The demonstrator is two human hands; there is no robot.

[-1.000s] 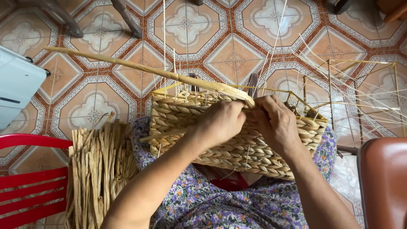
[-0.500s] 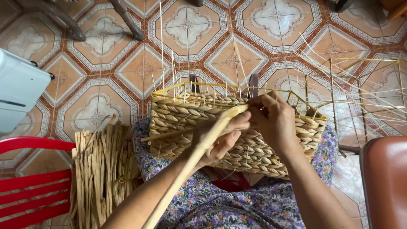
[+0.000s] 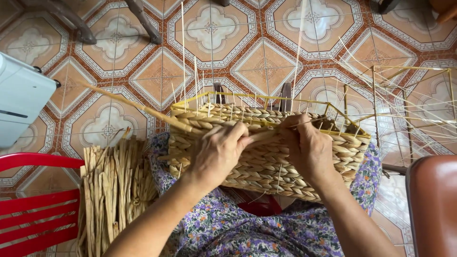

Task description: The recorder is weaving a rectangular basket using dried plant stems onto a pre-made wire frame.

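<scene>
Patterned floor tiles (image 3: 109,128) in orange, white and grey underfoot, seen from above. On the lap, over a purple floral dress (image 3: 247,228): a half-woven basket (image 3: 266,166), rectangular, on a yellow wire frame (image 3: 266,98). Walls of thick, braided, straw-coloured fibre, row upon row, tight and even. Thin pale stakes (image 3: 183,52) standing up from the rim, straight and well spaced, some reaching far above it. Top rows just under the wire edge, near side fully covered.

One long fibre strand (image 3: 138,107) slanting from the upper left down to the basket rim, thicker and twisted where it meets the weave.

Left hand (image 3: 216,152) palm down on the near top edge, wrist bent, forearm coming up from the lower left. Fingers (image 3: 238,135) curled narrow, pinching the strand against the rim. Right hand (image 3: 309,147) just beside it, knuckles up, forearm rising from the lower right. Fingers (image 3: 288,128) bent close over the same strand at the rim, tips tucked into the weave and partly hidden. Both hands nearly touching at the middle of the top row.

Left of the lap, standing on the floor: a bundle of dried fibre strips (image 3: 114,190), upright and loose. Further left, a red plastic chair (image 3: 33,204), and above it a white machine (image 3: 21,97). At right, a bare wire frame (image 3: 409,95) with loose stakes, and a reddish-brown seat (image 3: 433,204).
</scene>
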